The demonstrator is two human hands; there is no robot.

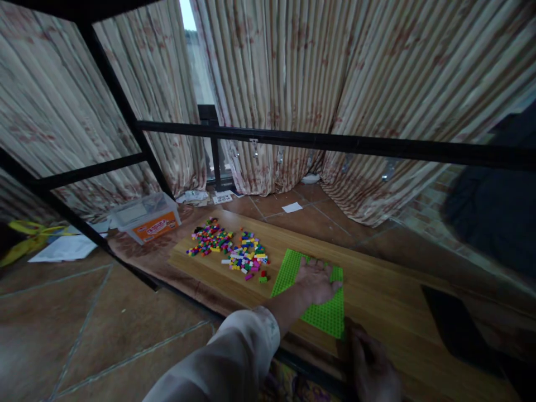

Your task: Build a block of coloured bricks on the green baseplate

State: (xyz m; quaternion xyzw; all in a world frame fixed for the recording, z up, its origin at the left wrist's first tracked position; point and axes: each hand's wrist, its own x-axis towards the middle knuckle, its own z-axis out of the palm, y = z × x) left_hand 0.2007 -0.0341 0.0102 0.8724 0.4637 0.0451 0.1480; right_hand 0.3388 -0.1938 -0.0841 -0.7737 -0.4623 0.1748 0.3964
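A bright green studded baseplate [288,271] lies flat on a long wooden board [377,301]. My left hand [317,279] rests palm down on the plate's middle with its fingers spread. My right hand [371,365] sits at the board's near edge, just right of the plate's near corner; it is dim, with its fingers lying on the wood and nothing seen in them. A heap of small coloured bricks [230,248] lies on the board to the left of the plate.
A clear plastic box [144,218] with an orange label stands on the tiled floor left of the board. A black metal frame [335,142] crosses the view in front of striped curtains. Papers lie on the floor. A dark flat object [454,329] lies on the board's right.
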